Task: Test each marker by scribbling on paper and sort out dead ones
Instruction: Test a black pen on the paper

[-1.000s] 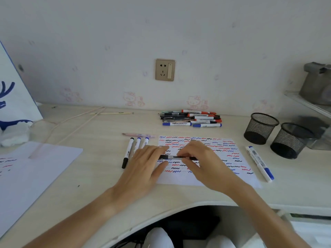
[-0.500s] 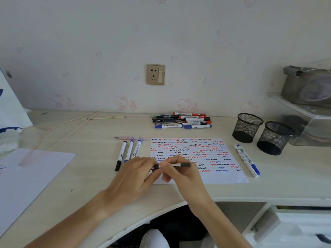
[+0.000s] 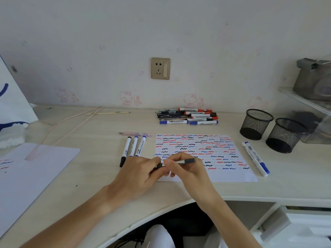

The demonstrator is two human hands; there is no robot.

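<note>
Both hands hold one black-capped marker (image 3: 186, 161) level over the lower left of the scribble sheet (image 3: 232, 158). My right hand (image 3: 186, 169) grips its barrel, while my left hand (image 3: 139, 172) pinches its left end. The sheet is covered with red, blue and black squiggles. Three markers (image 3: 133, 147) lie side by side left of the sheet. One blue marker (image 3: 255, 158) lies to the sheet's right. A pile of markers (image 3: 188, 116) sits by the wall.
Two black mesh pen cups (image 3: 256, 124) (image 3: 283, 135) stand at the right, beside a clear shelf unit (image 3: 308, 104). A pink pen (image 3: 136, 134) lies above the three markers. A large white sheet (image 3: 32, 174) covers the left. Thin sticks (image 3: 71, 120) lie at the back left.
Both hands, with the marker, have come toward me and to the left, from the sheet's middle to its lower left. My head has shifted slightly.
</note>
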